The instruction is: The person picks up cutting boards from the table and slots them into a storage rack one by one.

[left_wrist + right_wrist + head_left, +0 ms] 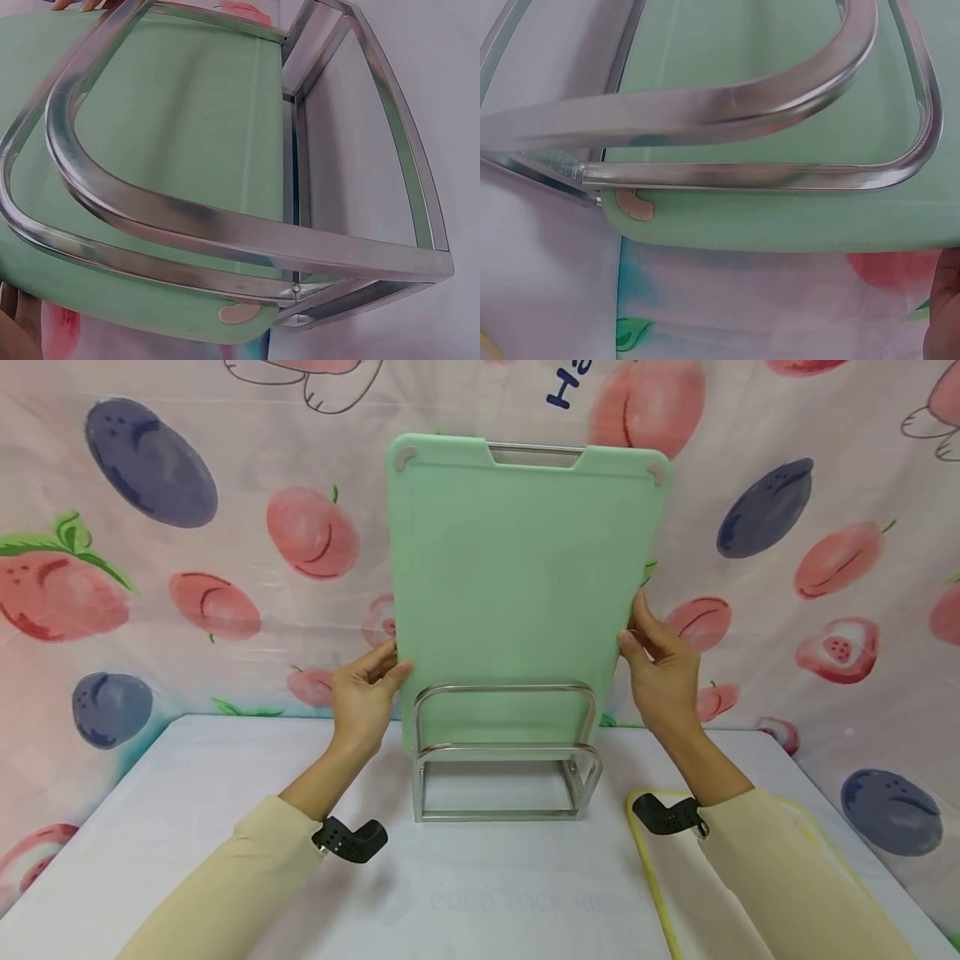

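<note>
1 green cutting board [517, 585], upright in 1 stainless-steel rack [506, 817], behind its 2 front loops; bottom corners poke out past the loops L & R. 4 pinkish corner pads [405, 458] in all: 2 up top (head cam), 1 more per wrist cam. 1 metal bar [534, 447] across the top notch.

2 hands: L hand [362, 693] pinches board's L edge, thumb in front, fingers behind; R hand [667, 672] same on R edge, a bit higher. 2 beige sleeves [247, 868], 2 blk wrist straps [351, 841].

Surface: white tabletop [480, 877], faint lettering nr front; 1 yellow-edged flat item [651, 868] at R, partly under R forearm. Room: pale pink fruit-print backdrop [495, 402] behind tbl.
</note>
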`<move>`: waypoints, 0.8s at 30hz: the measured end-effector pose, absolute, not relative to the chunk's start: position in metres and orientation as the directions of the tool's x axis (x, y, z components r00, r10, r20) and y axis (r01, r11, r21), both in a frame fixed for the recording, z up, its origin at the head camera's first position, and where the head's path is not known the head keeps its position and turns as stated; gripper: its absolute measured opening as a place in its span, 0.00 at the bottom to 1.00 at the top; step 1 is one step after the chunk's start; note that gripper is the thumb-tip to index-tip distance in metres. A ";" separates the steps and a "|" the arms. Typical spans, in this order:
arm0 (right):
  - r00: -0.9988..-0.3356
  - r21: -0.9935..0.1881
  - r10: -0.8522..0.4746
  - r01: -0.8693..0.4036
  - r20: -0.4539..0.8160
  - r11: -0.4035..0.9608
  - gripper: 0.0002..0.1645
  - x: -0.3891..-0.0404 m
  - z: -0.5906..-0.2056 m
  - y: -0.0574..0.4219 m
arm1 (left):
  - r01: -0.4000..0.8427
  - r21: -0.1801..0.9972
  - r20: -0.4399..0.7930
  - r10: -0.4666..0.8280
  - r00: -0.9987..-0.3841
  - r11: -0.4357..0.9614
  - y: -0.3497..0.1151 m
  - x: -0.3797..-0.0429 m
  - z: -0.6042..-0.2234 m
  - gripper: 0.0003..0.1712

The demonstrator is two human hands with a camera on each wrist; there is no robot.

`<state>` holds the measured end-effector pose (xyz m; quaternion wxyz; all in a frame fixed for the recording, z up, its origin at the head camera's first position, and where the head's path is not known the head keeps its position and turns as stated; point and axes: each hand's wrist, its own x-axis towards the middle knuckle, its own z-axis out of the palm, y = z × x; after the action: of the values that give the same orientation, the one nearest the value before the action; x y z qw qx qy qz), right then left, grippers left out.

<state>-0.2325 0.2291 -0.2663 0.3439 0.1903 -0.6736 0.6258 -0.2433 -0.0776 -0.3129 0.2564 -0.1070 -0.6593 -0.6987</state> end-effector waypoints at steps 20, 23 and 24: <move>-0.775 -0.801 0.207 -0.592 0.597 0.094 0.26 -0.242 -0.267 0.227 | 0.481 0.875 0.479 -0.258 -0.839 0.063 -0.076 -0.248 -0.310 0.18; -0.786 -0.812 0.210 -0.577 0.582 0.093 0.26 -0.247 -0.269 0.230 | 0.475 0.876 0.478 -0.260 -0.839 0.078 -0.076 -0.251 -0.311 0.18; -0.787 -0.813 0.212 -0.576 0.580 0.086 0.26 -0.249 -0.270 0.231 | 0.472 0.878 0.477 -0.260 -0.840 0.086 -0.076 -0.251 -0.311 0.17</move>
<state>-0.2486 0.2307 -0.2702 0.2975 0.1348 -0.6743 0.6623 -0.2509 -0.0757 -0.3108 0.2723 -0.0774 -0.6848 -0.6715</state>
